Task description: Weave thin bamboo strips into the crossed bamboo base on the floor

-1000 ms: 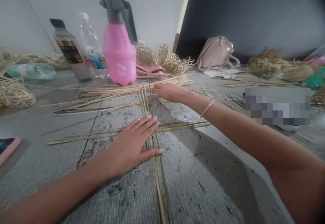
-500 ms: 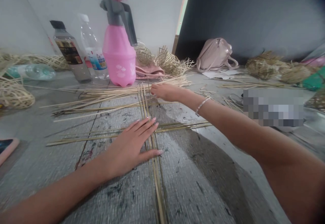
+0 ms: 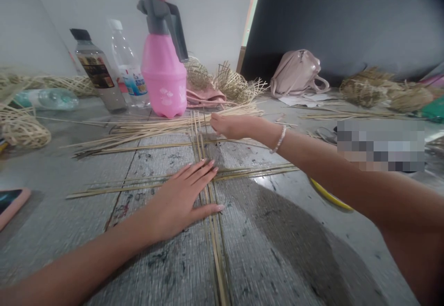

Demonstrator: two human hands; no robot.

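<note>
My left hand (image 3: 183, 199) lies flat with its fingers stretched out, over the place where thin bamboo strips cross. Several lengthwise strips (image 3: 218, 264) run from near me, under its fingers, toward the far pile. Crosswise strips (image 3: 260, 171) pass beneath the same fingers and stick out to both sides. Farther off, my right hand (image 3: 233, 126) is closed in a pinch at the far end of a thin upright-running bamboo strip (image 3: 206, 132). Its fingertips partly hide their hold. A bracelet (image 3: 279, 138) circles the right wrist.
Behind the hands lies a pile of loose strips (image 3: 149, 132). A pink spray bottle (image 3: 164, 79), a dark-capped bottle (image 3: 99, 74) and a clear bottle (image 3: 130, 72) stand beyond it. A phone (image 3: 14, 204) lies left, a yellow curved object (image 3: 329, 196) under my right forearm, a bag (image 3: 298, 74) farther back.
My right hand has shifted slightly to the right, still pinched. The yellow curved object now shows below my right forearm. My left hand stays pressed on the crossing strips.
</note>
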